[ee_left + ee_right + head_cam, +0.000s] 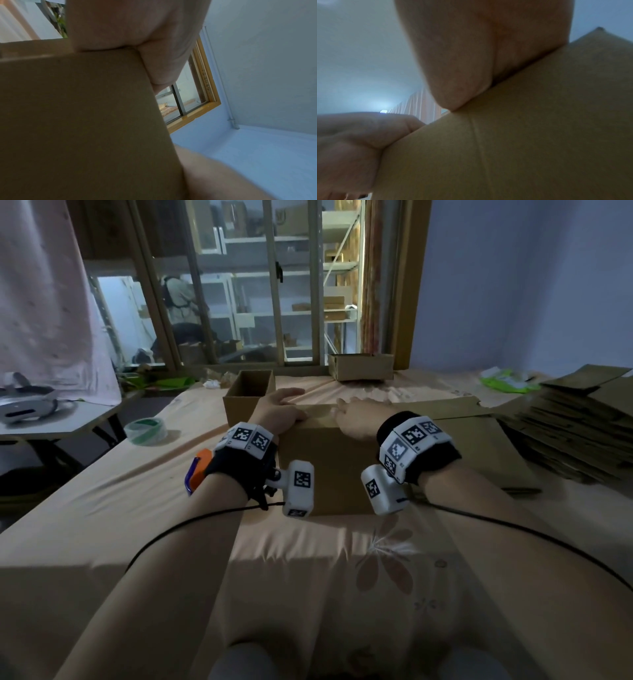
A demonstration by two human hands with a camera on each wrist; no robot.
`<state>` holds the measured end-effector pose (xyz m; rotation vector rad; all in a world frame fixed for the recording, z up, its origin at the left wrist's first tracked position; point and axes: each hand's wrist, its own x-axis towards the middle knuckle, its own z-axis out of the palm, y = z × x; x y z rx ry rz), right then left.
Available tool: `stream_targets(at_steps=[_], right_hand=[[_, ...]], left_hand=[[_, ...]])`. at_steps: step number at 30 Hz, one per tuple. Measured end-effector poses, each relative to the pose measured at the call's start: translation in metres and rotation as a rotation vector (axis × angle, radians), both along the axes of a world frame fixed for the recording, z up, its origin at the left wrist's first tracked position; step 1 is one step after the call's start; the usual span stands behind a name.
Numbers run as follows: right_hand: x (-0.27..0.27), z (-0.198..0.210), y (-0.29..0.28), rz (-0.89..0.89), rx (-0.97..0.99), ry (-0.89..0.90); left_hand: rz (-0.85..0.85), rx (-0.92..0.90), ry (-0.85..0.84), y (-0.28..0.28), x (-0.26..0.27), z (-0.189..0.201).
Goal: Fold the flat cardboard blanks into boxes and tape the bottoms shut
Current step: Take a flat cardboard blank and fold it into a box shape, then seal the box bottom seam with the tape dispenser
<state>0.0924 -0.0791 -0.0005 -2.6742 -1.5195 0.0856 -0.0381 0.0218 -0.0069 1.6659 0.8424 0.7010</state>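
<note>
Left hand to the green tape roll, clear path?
Probably yes. The left hand rests on the box; the tape roll lies apart to its left on the cloth, with nothing between them.

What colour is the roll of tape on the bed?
Green and white tape roll, clearest in the head view.

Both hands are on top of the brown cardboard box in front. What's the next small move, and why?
Probably reach the left hand for the green-cored tape roll: both palms, with the right hand, press the brown cardboard box's flaps flat, and the roll lies unused to the left.
</note>
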Motion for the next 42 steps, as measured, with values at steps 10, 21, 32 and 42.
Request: stream_targets(at_steps=[10, 21, 32, 42], right_hand=[[-0.033, 0.011, -0.010, 0.012, 0.195, -0.128], [-0.046, 0.020, -0.001, 0.153, 0.780, -0.194], [-0.077, 0.009, 0.013, 0.202, 0.721, -0.077], [-0.077, 0.008, 0.001, 0.230, 0.738, -0.003]], left_hand=[[-0.012, 0.178, 0.041, -0.017, -0.013, 0.001], [0.329, 0.194, 0.443, 0.037, -0.102, -0.009], [0.232, 0.233, 0.900, -0.008, -0.110, -0.031], [0.399, -0.002, 0.303, -0.001, -0.115, -0.050]])
